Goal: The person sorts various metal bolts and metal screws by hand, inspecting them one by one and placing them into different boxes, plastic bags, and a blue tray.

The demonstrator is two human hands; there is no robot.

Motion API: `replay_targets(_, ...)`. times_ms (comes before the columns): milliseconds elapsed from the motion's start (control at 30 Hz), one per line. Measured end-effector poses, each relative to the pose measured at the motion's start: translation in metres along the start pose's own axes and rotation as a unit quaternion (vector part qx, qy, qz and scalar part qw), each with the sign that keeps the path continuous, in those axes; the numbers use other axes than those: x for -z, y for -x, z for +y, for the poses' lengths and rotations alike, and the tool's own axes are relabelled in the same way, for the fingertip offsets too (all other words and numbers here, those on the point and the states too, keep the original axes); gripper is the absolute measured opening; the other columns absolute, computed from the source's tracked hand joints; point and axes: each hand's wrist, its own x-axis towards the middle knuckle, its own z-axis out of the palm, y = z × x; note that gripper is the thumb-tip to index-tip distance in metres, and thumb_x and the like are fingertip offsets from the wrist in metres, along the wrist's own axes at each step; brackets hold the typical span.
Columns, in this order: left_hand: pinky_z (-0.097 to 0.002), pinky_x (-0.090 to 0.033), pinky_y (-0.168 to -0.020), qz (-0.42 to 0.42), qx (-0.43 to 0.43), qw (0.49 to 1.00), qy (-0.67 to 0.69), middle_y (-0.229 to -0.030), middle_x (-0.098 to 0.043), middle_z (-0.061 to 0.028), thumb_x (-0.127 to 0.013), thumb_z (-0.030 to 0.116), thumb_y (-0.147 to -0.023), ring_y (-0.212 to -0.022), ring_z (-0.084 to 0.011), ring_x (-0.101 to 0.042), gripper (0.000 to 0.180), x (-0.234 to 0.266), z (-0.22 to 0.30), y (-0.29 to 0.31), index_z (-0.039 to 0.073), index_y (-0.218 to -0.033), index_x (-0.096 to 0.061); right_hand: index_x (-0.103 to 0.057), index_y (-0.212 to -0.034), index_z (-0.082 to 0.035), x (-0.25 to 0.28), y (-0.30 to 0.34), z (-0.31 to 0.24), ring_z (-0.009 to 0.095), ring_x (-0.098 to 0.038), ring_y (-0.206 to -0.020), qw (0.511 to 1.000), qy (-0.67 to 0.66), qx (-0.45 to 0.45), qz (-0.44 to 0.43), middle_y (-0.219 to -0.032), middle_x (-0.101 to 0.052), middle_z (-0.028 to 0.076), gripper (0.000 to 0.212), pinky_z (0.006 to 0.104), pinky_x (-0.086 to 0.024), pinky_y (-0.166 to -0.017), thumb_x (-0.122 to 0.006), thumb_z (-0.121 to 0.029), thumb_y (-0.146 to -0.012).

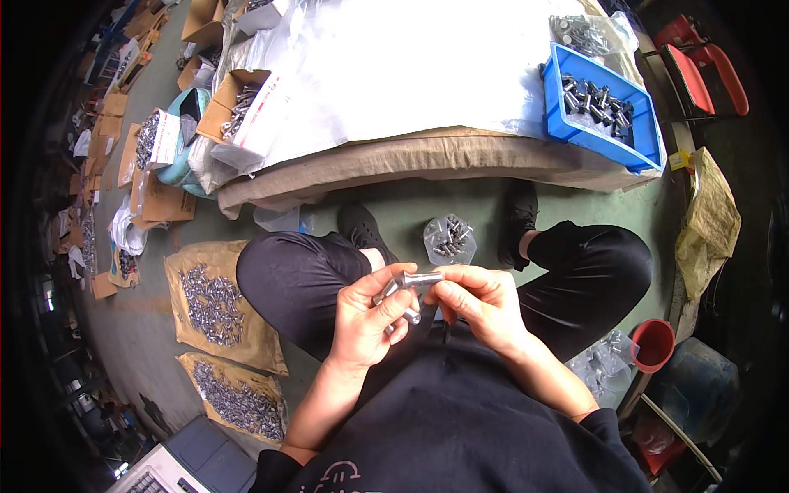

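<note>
Above my lap, my left hand (362, 322) is closed around a few shiny metal cylindrical fittings. One fitting (421, 279) points to the right between thumb and forefinger, and another (408, 315) sticks out lower down among the fingers. My right hand (486, 306) has its thumb and forefinger pinched together at the right end of the upper fitting. Whether something small is also between those fingertips is hidden. On the floor between my feet stands a clear plastic bag (450, 239) with similar metal parts inside.
Ahead is a table with a white sheet (394, 74). A blue bin (604, 150) of metal parts sits at its right, a cardboard box (220, 115) at its left. Parts-covered sacks (267, 349) lie left; a red bucket (655, 345) and red chair (689, 78) stand right.
</note>
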Motion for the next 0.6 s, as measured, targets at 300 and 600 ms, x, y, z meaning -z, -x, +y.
replay_targets(300, -0.0136, -0.035, -0.038, 0.010, 0.005, 1.000, -0.022, -0.073, -0.058, -0.0039, -0.055, 0.010, -0.083, -0.052, -0.0023, -0.048, 0.027, -0.003, -0.002, 0.002, 0.002, -0.109, -0.053, -0.060, -0.094, -0.002, -0.003, 0.000, 0.001, 0.011, -0.052, -0.056, 0.944, 0.258, 0.199, 0.052, -0.069, -0.057, 0.004, 0.018, 0.0216, -0.041, -0.050, -0.062, -0.006, -0.076)
replay_targets(600, -0.0155, -0.034, -0.036, -0.070, 0.137, 0.977, 0.150, -0.076, -0.054, -0.0035, -0.048, 0.018, -0.087, -0.055, -0.0061, -0.046, 0.028, 0.008, -0.016, -0.002, 0.004, -0.111, -0.050, -0.060, -0.092, 0.000, -0.009, -0.003, 0.001, 0.014, -0.053, -0.061, 0.884, 0.323, 0.330, 0.067, -0.072, -0.055, 0.007, 0.022, 0.0229, -0.042, -0.054, -0.064, 0.001, -0.070)
